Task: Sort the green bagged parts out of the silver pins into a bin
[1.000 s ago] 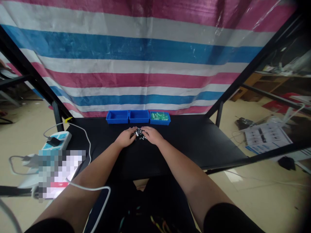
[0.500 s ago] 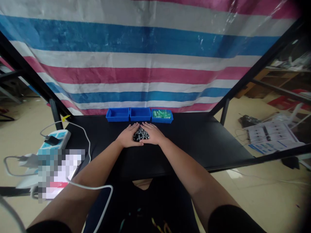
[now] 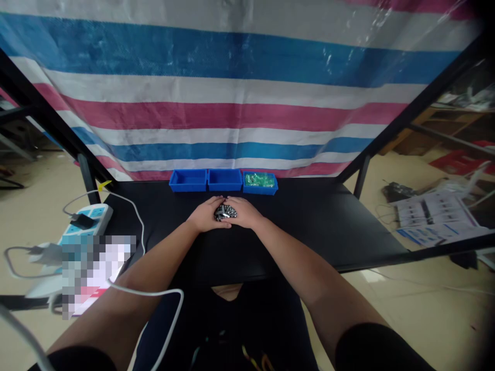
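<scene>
Left hand (image 3: pixel 204 217) and right hand (image 3: pixel 244 213) cupped together, clamped around pile of small dark parts (image 3: pixel 225 211); 3 blue bins (image 3: pixel 225 180) just ahead on black table (image 3: pixel 309 216)

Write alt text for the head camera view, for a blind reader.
The left hand and right hand cup a small heap of dark metal parts on a black table. Behind stand three blue plastic bins, the rightmost holding something green.

the dark pieces (image 3: pixel 225 212) are too small to name; a pixelated patch (image 3: pixel 96 273) hides the lower left
</scene>
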`<state>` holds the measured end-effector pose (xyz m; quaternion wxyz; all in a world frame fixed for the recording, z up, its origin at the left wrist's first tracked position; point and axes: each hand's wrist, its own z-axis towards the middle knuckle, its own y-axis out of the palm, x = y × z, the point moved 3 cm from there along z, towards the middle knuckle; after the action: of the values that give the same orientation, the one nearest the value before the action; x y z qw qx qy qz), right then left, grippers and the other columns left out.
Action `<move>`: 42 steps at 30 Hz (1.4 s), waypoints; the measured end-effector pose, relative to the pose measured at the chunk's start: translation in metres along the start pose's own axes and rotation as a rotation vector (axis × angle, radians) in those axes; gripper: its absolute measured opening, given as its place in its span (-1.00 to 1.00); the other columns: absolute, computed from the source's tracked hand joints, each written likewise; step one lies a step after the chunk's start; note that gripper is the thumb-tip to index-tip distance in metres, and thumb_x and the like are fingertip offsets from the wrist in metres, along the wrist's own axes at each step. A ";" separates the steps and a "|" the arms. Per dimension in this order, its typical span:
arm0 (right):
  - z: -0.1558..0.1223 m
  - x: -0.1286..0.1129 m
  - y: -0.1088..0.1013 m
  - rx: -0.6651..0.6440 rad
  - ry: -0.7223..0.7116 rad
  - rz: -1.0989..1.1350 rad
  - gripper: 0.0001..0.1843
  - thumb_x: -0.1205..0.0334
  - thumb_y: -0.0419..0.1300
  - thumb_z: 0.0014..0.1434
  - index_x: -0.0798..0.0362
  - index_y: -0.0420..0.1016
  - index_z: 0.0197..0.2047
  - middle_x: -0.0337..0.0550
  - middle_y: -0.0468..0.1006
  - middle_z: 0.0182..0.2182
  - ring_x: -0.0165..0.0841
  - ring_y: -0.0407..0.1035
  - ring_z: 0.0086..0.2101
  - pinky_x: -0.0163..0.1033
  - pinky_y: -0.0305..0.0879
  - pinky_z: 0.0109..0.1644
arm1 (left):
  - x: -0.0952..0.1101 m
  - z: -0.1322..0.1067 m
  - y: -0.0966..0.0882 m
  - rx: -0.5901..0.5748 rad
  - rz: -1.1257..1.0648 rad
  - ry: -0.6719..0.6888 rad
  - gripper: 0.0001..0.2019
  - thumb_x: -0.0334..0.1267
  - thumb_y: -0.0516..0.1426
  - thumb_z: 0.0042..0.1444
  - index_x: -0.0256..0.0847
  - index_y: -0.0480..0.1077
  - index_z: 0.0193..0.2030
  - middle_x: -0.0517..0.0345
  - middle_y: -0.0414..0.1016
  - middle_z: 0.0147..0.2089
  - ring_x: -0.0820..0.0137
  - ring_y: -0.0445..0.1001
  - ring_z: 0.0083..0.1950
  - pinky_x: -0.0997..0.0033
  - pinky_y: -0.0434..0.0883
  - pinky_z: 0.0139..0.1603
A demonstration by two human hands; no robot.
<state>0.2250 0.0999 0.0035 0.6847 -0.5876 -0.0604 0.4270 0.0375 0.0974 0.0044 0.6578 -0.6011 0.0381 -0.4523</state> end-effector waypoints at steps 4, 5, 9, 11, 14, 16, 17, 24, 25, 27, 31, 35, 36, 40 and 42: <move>-0.001 0.002 0.001 0.015 -0.016 0.037 -0.37 -0.07 0.43 0.08 0.01 0.50 0.15 0.08 0.48 0.18 -0.01 0.30 0.25 0.15 0.20 0.32 | 0.000 -0.001 -0.002 0.037 -0.041 0.008 -0.02 0.33 0.33 -0.14 -0.21 0.29 0.35 -0.16 0.38 0.27 0.02 0.41 0.28 0.08 0.31 0.38; -0.001 0.003 0.001 0.020 -0.021 0.049 -0.39 -0.05 0.44 0.07 0.00 0.51 0.14 0.07 0.50 0.17 -0.01 0.30 0.24 0.15 0.21 0.32 | 0.000 -0.001 -0.002 0.039 -0.046 0.008 -0.04 0.32 0.33 -0.14 -0.20 0.30 0.34 -0.14 0.39 0.25 0.02 0.42 0.26 0.08 0.32 0.37; -0.002 0.003 0.001 0.053 -0.019 0.083 -0.46 0.02 0.44 0.08 -0.02 0.54 0.11 0.05 0.54 0.13 -0.03 0.33 0.22 0.13 0.24 0.30 | 0.001 -0.001 -0.004 0.041 -0.053 0.005 -0.10 0.30 0.33 -0.11 -0.18 0.35 0.30 -0.13 0.41 0.21 0.03 0.43 0.24 0.08 0.33 0.36; -0.003 0.001 -0.001 0.061 -0.014 0.072 -0.48 0.03 0.43 0.11 0.00 0.54 0.11 0.06 0.54 0.13 -0.04 0.36 0.20 0.12 0.25 0.29 | 0.001 -0.001 -0.005 0.047 -0.058 0.011 -0.13 0.30 0.32 -0.09 -0.19 0.37 0.28 -0.13 0.42 0.18 0.04 0.43 0.23 0.08 0.34 0.36; -0.004 -0.003 -0.003 0.061 -0.030 0.037 -0.49 0.02 0.40 0.15 -0.01 0.52 0.13 0.04 0.54 0.11 -0.04 0.37 0.18 0.11 0.26 0.29 | 0.002 -0.002 -0.006 0.052 -0.065 0.024 -0.17 0.28 0.32 -0.06 -0.17 0.38 0.28 -0.10 0.42 0.15 0.05 0.45 0.21 0.09 0.36 0.34; -0.004 -0.006 -0.005 0.055 -0.043 0.015 -0.49 0.01 0.38 0.16 -0.02 0.50 0.15 0.02 0.55 0.10 -0.04 0.37 0.17 0.12 0.26 0.27 | 0.002 -0.002 -0.006 0.052 -0.069 0.031 -0.17 0.27 0.32 -0.06 -0.16 0.38 0.28 -0.10 0.40 0.16 0.06 0.45 0.20 0.09 0.36 0.34; -0.005 -0.006 -0.005 0.052 -0.045 0.009 -0.47 0.00 0.38 0.17 -0.02 0.48 0.16 0.02 0.54 0.10 -0.03 0.37 0.17 0.13 0.26 0.27 | 0.002 -0.002 -0.006 0.053 -0.070 0.034 -0.17 0.27 0.32 -0.06 -0.16 0.37 0.28 -0.10 0.39 0.18 0.06 0.45 0.21 0.10 0.36 0.35; -0.008 -0.003 -0.004 0.094 0.002 0.009 -0.32 -0.09 0.42 0.09 0.00 0.45 0.21 0.07 0.47 0.19 -0.02 0.29 0.24 0.15 0.16 0.35 | 0.001 -0.003 -0.005 0.049 -0.045 0.044 -0.11 0.26 0.33 -0.09 -0.20 0.34 0.31 -0.19 0.28 0.34 0.00 0.34 0.34 0.04 0.29 0.41; -0.009 -0.003 -0.005 0.101 0.017 0.010 -0.31 -0.10 0.42 0.08 0.01 0.45 0.21 0.08 0.47 0.19 -0.02 0.29 0.24 0.15 0.17 0.34 | 0.001 -0.003 -0.004 0.048 -0.043 0.044 -0.11 0.26 0.33 -0.09 -0.20 0.33 0.31 -0.19 0.29 0.34 0.00 0.33 0.35 0.02 0.28 0.42; -0.009 -0.004 -0.007 0.111 0.038 0.016 -0.30 -0.10 0.43 0.07 0.01 0.46 0.20 0.09 0.47 0.19 -0.01 0.30 0.23 0.15 0.18 0.34 | 0.000 -0.003 -0.004 0.052 -0.044 0.042 -0.10 0.25 0.34 -0.10 -0.20 0.32 0.32 -0.19 0.32 0.34 -0.01 0.32 0.36 -0.01 0.26 0.42; -0.012 -0.008 -0.012 0.154 0.031 0.026 -0.37 -0.08 0.40 0.11 -0.02 0.45 0.18 0.04 0.48 0.18 -0.04 0.29 0.23 0.15 0.18 0.33 | -0.001 -0.004 -0.006 0.075 -0.063 0.021 -0.05 0.23 0.35 -0.13 -0.21 0.27 0.36 -0.20 0.33 0.35 -0.03 0.33 0.36 -0.05 0.26 0.41; -0.015 -0.007 -0.017 0.286 0.023 0.032 -0.58 0.02 0.28 0.23 -0.01 0.47 0.11 0.03 0.47 0.15 -0.09 0.31 0.18 0.09 0.21 0.30 | -0.001 -0.007 -0.013 0.153 -0.127 0.002 -0.22 0.14 0.29 0.02 -0.21 0.30 0.33 -0.17 0.39 0.30 0.01 0.39 0.31 -0.01 0.32 0.36; -0.015 -0.006 -0.019 0.334 0.031 0.040 -0.63 0.04 0.24 0.26 0.00 0.48 0.08 0.02 0.49 0.10 -0.11 0.33 0.14 0.06 0.23 0.28 | -0.002 -0.008 -0.015 0.183 -0.149 -0.011 -0.29 0.11 0.26 0.08 -0.21 0.33 0.30 -0.16 0.42 0.28 0.03 0.41 0.29 0.00 0.33 0.35; -0.018 0.008 -0.025 0.577 0.145 0.111 -0.76 0.10 0.07 0.35 0.02 0.50 -0.10 -0.01 0.52 -0.13 -0.16 0.38 -0.05 -0.04 0.32 0.13 | -0.013 -0.010 -0.017 0.363 -0.321 -0.169 -0.53 0.03 0.17 0.17 -0.21 0.46 0.12 -0.09 0.53 0.15 0.12 0.51 0.17 0.05 0.40 0.26; -0.021 0.020 -0.028 0.722 0.257 0.190 -0.74 0.07 0.04 0.35 0.01 0.48 -0.22 -0.06 0.50 -0.23 -0.19 0.39 -0.15 -0.10 0.34 0.03 | -0.021 -0.011 -0.018 0.462 -0.420 -0.277 -0.60 0.02 0.18 0.15 -0.22 0.50 0.00 -0.04 0.58 0.05 0.18 0.56 0.06 0.12 0.46 0.16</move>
<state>0.2638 0.0986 0.0128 0.8067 -0.3606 0.2345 0.4052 0.0089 0.1047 0.0055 0.6680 -0.4865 -0.2798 -0.4886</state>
